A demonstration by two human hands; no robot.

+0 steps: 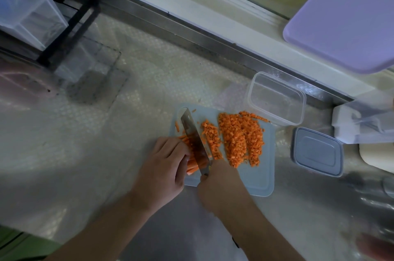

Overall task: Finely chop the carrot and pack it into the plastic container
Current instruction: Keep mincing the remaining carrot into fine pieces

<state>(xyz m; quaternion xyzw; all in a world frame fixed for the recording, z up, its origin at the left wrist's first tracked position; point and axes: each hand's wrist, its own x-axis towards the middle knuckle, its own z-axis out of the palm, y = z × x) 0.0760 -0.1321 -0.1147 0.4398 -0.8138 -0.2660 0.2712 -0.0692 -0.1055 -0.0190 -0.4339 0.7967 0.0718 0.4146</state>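
On the cutting board [263, 177], diced carrot [241, 139] lies in orange rows.

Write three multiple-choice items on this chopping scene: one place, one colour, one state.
1. The clear rectangular plastic container stands:
A. beyond the pale blue cutting board's far right corner
B. under the left hand

2. Its loose lid is:
A. red
B. grey-blue

3. The container is:
A. full
B. empty

Key:
1 A, it stands behind the diced carrot pile.
2 B, grey-blue, lying right of the board.
3 B, no carrot inside; the right hand grips the steel knife and the left hand holds carrot sticks.
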